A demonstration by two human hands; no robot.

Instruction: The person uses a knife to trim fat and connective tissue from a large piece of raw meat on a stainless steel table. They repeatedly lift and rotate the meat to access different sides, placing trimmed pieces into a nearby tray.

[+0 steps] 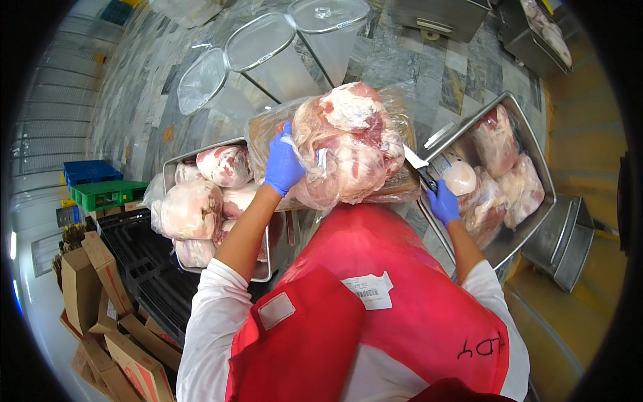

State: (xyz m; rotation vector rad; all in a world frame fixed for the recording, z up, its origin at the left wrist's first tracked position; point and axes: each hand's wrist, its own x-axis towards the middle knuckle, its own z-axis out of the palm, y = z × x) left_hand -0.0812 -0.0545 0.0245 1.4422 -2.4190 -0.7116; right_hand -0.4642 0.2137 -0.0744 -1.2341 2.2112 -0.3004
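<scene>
My left hand (pixel 284 161) in a blue glove grips the clear plastic wrap (pixel 308 181) on the left side of a big bagged piece of raw meat (pixel 351 154). The meat rests on a cardboard piece (pixel 395 187) lined with plastic, in front of me. In my gloved right hand (pixel 442 202) is a knife (pixel 418 163) with a dark handle, its blade angled up toward the meat's right side. A steel bin (pixel 539 187) beside that hand holds several bagged meat pieces (pixel 495 141). Another steel bin (pixel 201 266) at my left holds more pieces (pixel 187 204).
Beyond the work, three clear-bagged stands (pixel 261 50) stand on the tiled floor (pixel 140 100). More steel bins (pixel 439 17) are at the top and right (pixel 559 244). Black (pixel 140 254), green (pixel 107 194) and blue pallets (pixel 90 171) and folded cardboard boxes (pixel 117 315) are at the left.
</scene>
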